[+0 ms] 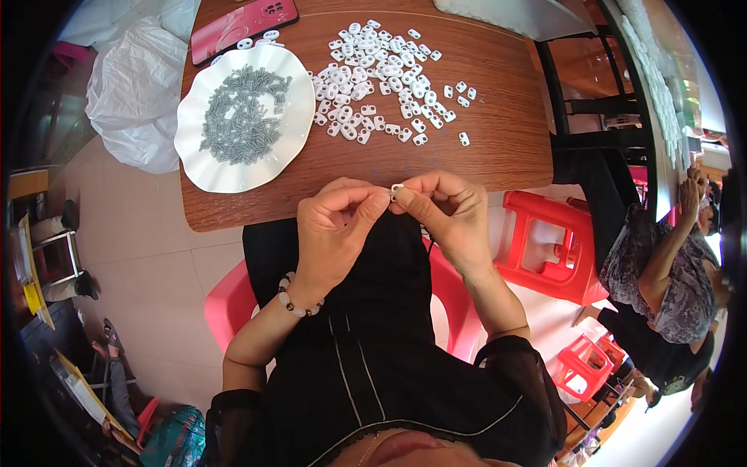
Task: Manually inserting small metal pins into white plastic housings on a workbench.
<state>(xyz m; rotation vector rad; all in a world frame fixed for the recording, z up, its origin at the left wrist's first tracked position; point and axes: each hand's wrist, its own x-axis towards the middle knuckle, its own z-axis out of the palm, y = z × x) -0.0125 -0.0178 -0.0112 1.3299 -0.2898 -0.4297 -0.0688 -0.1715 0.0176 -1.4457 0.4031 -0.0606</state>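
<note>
Both my hands meet just above the table's near edge. The thumb and forefinger of my right hand (pixel 451 214) pinch a small white two-holed plastic piece (pixel 396 187). My left hand (pixel 334 226), a beaded bracelet on its wrist, is closed in a pinch against the left side of that piece. Whatever its fingertips hold is too small to make out. Beyond my left hand stands a white wavy-rimmed plate (pixel 300 109) with a heap of small grey springs (pixel 243 117). A loose pile of similar white plastic pieces (pixel 373 70) spreads over the tabletop beyond my hands.
The brown wooden table (pixel 490 140) carries a pink phone (pixel 245 29) at its far left. A white plastic bag (pixel 136 97) is left of the table. Red plastic stools (pixel 548 249) stand at the right, where another person (pixel 661 280) is near.
</note>
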